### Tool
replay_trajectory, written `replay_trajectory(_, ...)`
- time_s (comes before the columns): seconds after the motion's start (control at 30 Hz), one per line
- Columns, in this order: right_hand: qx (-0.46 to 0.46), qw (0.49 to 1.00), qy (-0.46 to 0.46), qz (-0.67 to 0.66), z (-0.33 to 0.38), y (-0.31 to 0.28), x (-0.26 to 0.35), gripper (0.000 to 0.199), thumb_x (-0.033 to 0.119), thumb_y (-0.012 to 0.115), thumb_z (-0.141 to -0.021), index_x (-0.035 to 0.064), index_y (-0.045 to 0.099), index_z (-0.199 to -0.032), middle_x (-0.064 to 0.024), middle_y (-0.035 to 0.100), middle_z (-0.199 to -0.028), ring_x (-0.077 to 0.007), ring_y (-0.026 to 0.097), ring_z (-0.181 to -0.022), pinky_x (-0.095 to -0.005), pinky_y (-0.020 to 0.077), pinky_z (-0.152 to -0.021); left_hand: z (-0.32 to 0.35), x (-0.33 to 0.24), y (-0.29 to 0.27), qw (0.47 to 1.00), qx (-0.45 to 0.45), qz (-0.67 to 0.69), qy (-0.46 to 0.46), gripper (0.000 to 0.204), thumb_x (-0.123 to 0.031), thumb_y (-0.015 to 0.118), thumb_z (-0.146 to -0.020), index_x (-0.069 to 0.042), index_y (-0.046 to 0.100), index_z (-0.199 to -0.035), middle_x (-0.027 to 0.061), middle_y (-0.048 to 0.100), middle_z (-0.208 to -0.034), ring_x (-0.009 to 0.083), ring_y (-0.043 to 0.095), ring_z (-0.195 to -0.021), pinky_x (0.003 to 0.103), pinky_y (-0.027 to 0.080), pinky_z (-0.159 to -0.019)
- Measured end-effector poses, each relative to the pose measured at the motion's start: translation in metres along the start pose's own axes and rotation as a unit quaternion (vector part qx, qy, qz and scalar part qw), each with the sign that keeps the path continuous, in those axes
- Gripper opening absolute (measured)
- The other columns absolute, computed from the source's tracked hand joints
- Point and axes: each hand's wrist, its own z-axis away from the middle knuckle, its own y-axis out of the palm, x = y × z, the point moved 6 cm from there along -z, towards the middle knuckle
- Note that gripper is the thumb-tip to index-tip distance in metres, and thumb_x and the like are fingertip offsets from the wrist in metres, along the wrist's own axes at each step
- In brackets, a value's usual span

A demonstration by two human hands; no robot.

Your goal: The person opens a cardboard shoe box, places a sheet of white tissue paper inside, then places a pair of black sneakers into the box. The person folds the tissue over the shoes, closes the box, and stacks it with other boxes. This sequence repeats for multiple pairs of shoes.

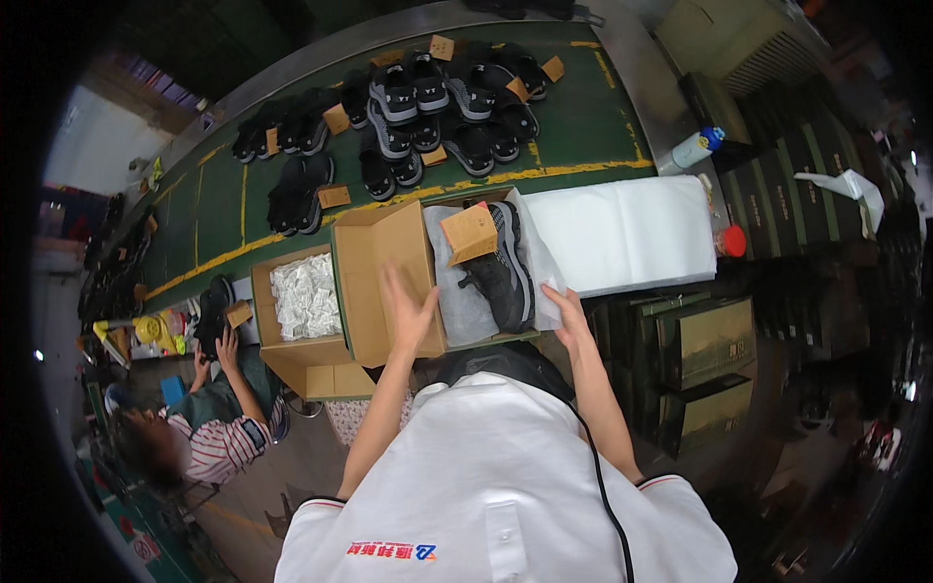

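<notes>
In front of me lies an opened cardboard shoebox, its brown lid (367,255) folded out to the left. Inside, a black sneaker (506,284) rests on white tissue paper (452,321), with an orange-brown folded tag (469,233) on top. My left hand (412,313) is at the lid's right side by the box, thumb and fingers spread, the fingertips blurred. At the box's right edge my right hand (570,313) pinches the edge of the tissue paper between thumb and fingers. Part of the sneaker is covered by the tag.
Left of the lid stands a box of small white packets (306,297). To the right is a stack of white paper sheets (622,236). Black tagged shoes (394,102) line the green conveyor (573,117) beyond. Dark shoeboxes (714,350) are piled right; a co-worker (219,437) handles a shoe left.
</notes>
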Motion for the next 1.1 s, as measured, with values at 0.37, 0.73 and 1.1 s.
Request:
replay_trajectory(0.37, 0.21, 0.838, -0.363, 0.349, 0.007, 0.126, 0.033, 0.043, 0.021, 0.072, -0.091, 0.0032, 0.067, -0.129, -0.0236, 0.047, -0.156, -0.0402, 0.026, -0.155, -0.0589, 0.011, -0.128, 0.131, -0.045, -0.097, 0.974, -0.188, -0.101, -0.078, 0.066, -0.016, 0.059, -0.104, 0.003, 0.029, -0.159, 0.0259, 0.025, -0.166, 0.0424, 0.027, -0.153, 0.052, 0.023, -0.125)
replay_trajectory(0.73, 0.117, 0.564, -0.314, 0.755, -0.054, 0.161, 0.056, 0.103, 0.057, 0.082, -0.072, -0.009, 0.053, -0.145, -0.0332, 0.039, -0.158, -0.0468, 0.013, -0.157, -0.0694, 0.0002, -0.125, 0.201, -0.004, -0.145, 0.936, -0.288, -0.164, -0.118, 0.061, -0.012, 0.056, -0.103, 0.003, 0.033, -0.158, 0.025, 0.03, -0.165, 0.0427, 0.029, -0.152, 0.051, 0.022, -0.124)
replay_trajectory(1.1, 0.002, 0.571, -0.351, 0.742, -0.045, 0.2, 0.02, 0.109, 0.058, 0.076, -0.078, 0.0009, 0.033, -0.16, -0.035, 0.012, -0.168, -0.0486, 0.0, -0.158, -0.0704, 0.0049, -0.123, 0.079, 0.117, -0.206, 0.939, -0.297, -0.105, -0.14, 0.048, -0.018, 0.059, -0.104, 0.002, 0.049, -0.146, 0.0245, 0.041, -0.155, 0.0418, 0.037, -0.145, 0.049, 0.03, -0.12)
